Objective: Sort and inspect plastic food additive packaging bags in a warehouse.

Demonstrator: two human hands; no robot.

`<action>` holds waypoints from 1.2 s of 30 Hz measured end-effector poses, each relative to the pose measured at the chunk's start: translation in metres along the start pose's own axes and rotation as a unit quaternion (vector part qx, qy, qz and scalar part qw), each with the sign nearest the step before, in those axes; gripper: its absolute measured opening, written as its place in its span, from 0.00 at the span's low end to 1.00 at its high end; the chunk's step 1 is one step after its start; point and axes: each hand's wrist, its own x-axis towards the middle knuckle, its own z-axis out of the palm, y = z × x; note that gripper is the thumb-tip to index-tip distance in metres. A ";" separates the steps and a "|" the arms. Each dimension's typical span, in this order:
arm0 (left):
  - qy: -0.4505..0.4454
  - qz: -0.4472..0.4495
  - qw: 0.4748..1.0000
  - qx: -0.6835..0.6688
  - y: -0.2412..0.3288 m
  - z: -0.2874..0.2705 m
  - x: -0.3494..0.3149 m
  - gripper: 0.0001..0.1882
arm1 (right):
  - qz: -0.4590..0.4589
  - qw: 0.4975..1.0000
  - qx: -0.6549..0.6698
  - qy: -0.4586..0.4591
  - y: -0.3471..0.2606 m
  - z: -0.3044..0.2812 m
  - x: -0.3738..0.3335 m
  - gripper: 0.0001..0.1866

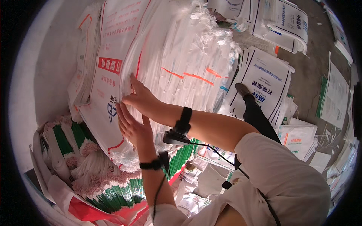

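At the far left is a white wall (49, 52). Low on the left are bunches of green and white bags (130, 188) with pink, frilly ends. A red and white sack (81, 209) sits around them. Just above is a pile of white bags with red print (103, 84), left of the middle, and both hands are on its right edge.

The left hand (135, 129) is lower down. Its fingers are side by side, with the thumb apart, and their tips touch the edge. The right hand (146, 101) is just above it, with its thumb and pointing finger spread apart at the same edge. I cannot tell if either hand is pinching the bags.

To the right are folded white bags (184, 45) with orange strips across them. Next comes a brown shoe (243, 89) on white bags with blue print (264, 73). At the far right is the gray floor (319, 34).
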 end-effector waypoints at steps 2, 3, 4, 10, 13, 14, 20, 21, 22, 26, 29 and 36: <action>0.006 0.014 1.000 0.016 -0.019 0.023 0.027 0.37 | -0.009 0.999 0.045 -0.013 0.003 -0.003 0.001 0.43; 0.012 0.032 0.999 0.030 -0.026 0.030 0.038 0.38 | 0.006 0.996 0.070 -0.047 0.011 -0.004 -0.002 0.45; 0.020 0.032 0.999 0.029 -0.029 0.030 0.046 0.38 | 0.055 0.994 0.071 -0.056 -0.007 -0.004 -0.008 0.48; -0.138 -0.123 0.976 -0.115 -0.042 0.000 0.072 0.36 | -0.031 0.995 -0.005 -0.097 0.025 -0.037 0.011 0.46; -0.175 -0.142 0.963 -0.151 -0.049 -0.009 0.084 0.34 | -0.075 0.975 -0.190 -0.084 0.029 -0.074 0.025 0.37; -0.191 -0.148 0.963 -0.120 -0.049 -0.015 0.085 0.33 | 0.066 0.981 -0.180 -0.031 0.011 -0.085 0.035 0.35; -0.180 -0.132 0.968 -0.117 -0.040 -0.011 0.087 0.31 | -0.051 0.989 -0.035 0.132 -0.015 -0.172 0.097 0.29; -0.181 -0.135 0.968 -0.113 -0.041 -0.011 0.087 0.31 | -0.036 0.993 -0.006 0.110 -0.019 -0.177 0.103 0.28; -0.163 -0.120 0.973 -0.112 -0.046 -0.008 0.084 0.32 | -0.018 0.996 0.021 0.087 -0.023 -0.177 0.106 0.27; -0.158 -0.108 0.975 -0.109 -0.052 0.000 0.080 0.32 | 0.008 0.997 -0.021 0.079 -0.035 -0.174 0.100 0.26; -0.169 -0.115 0.975 -0.082 -0.053 0.000 0.078 0.31 | 0.020 0.999 0.021 0.020 -0.043 -0.170 0.090 0.33; -0.180 -0.115 0.977 -0.021 -0.040 0.003 0.072 0.29 | -0.034 0.998 0.043 -0.008 -0.039 -0.160 0.092 0.34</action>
